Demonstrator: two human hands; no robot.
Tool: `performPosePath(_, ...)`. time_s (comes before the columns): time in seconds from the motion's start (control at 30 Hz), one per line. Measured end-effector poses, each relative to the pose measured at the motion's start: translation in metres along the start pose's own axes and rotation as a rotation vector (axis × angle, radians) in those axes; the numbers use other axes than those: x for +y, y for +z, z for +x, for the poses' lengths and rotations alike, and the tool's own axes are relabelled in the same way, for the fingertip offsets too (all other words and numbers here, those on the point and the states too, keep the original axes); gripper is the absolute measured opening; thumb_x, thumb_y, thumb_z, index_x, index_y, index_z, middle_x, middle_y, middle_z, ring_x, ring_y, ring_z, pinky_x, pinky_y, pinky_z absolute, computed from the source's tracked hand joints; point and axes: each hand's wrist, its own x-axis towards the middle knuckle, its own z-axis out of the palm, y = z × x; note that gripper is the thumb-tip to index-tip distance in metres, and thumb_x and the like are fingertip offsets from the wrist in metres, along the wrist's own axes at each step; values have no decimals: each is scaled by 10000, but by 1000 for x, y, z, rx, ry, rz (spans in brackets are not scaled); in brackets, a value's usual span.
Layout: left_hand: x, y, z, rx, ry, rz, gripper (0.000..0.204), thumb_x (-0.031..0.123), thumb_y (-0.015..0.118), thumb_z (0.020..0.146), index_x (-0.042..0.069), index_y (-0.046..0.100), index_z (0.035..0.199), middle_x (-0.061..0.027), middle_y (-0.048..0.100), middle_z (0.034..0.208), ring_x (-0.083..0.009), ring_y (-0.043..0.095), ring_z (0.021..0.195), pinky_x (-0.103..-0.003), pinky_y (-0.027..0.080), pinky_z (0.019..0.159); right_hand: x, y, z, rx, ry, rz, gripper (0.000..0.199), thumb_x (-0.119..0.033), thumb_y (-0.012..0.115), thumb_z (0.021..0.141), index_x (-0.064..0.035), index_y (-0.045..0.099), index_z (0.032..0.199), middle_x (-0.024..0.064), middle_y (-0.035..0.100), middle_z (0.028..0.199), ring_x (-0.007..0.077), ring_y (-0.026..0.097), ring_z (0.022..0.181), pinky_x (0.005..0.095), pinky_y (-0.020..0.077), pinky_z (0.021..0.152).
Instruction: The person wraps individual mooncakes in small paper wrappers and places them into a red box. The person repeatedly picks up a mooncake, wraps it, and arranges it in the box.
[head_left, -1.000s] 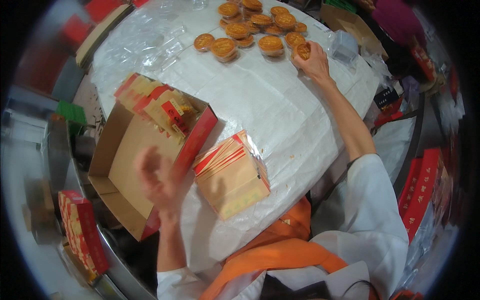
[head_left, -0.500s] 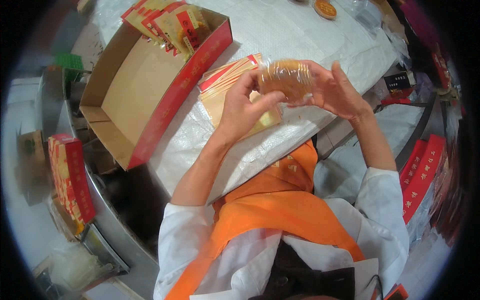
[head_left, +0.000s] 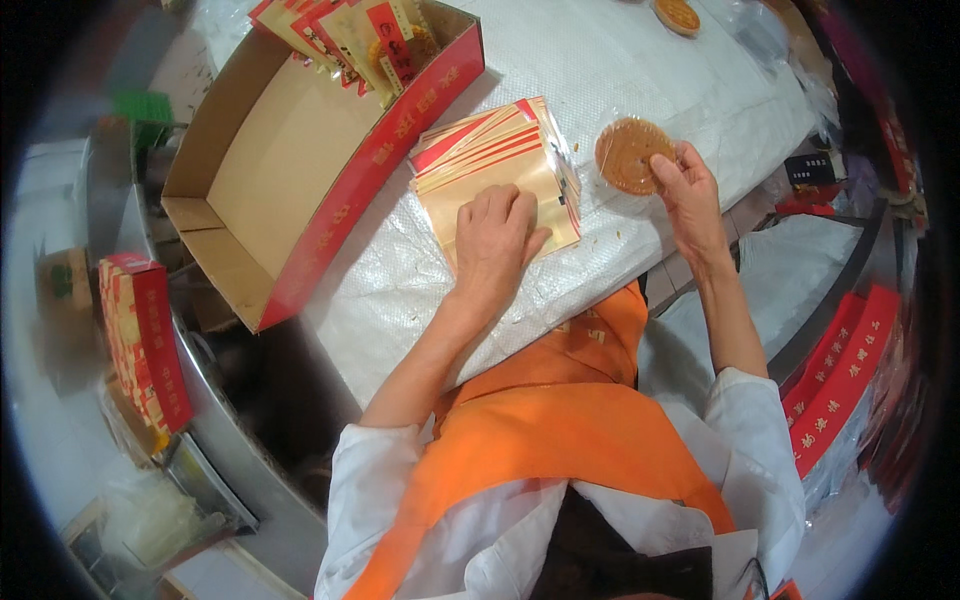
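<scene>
Wrapped in clear film, a round flat brown pastry (head_left: 628, 158) is pinched by its near right edge between the thumb and fingers of my right hand (head_left: 692, 200). It is held up over the white-covered table, right of a fanned stack of flat paper pouches (head_left: 490, 165). These pouches are cream-gold with red bands. My left hand (head_left: 492, 240) rests on the near part of the stack, fingers somewhat bent on the top pouch and thumb apart from them; nothing shows gripped in it.
Left of the stack stands an open cardboard box (head_left: 290, 160) with red outer sides, holding several filled packets (head_left: 350, 40) at its far end. Another round pastry (head_left: 677, 16) lies at the far edge. A red-and-gold box (head_left: 145, 340) stands at left; red strips (head_left: 845, 380) are at right.
My hands, together around the wrapped pastry before, have parted. The right carries it rightward and now shows its flat face; the left has let go and come down onto the pouches.
</scene>
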Motion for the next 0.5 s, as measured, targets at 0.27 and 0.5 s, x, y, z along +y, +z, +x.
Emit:
performPosePath(0.27,-21,22,-3,168,59,-127,177,0,662,746,13,548,880,-132,566,879,-317,545,830,-391,445,715,15,6,-12,-26,98,95,242,-151,620,928,-5,542,1104,61,615,1045,104,583,937,250,472,868)
performPosePath(0.5,-22,18,-6,165,34,-258,170,-49,619,750,-11,535,893,-158,572,907,-333,550,838,-395,464,738,15,22,-5,-46,245,236,252,-179,625,926,-2,551,1089,51,614,1012,96,589,915,238,486,824)
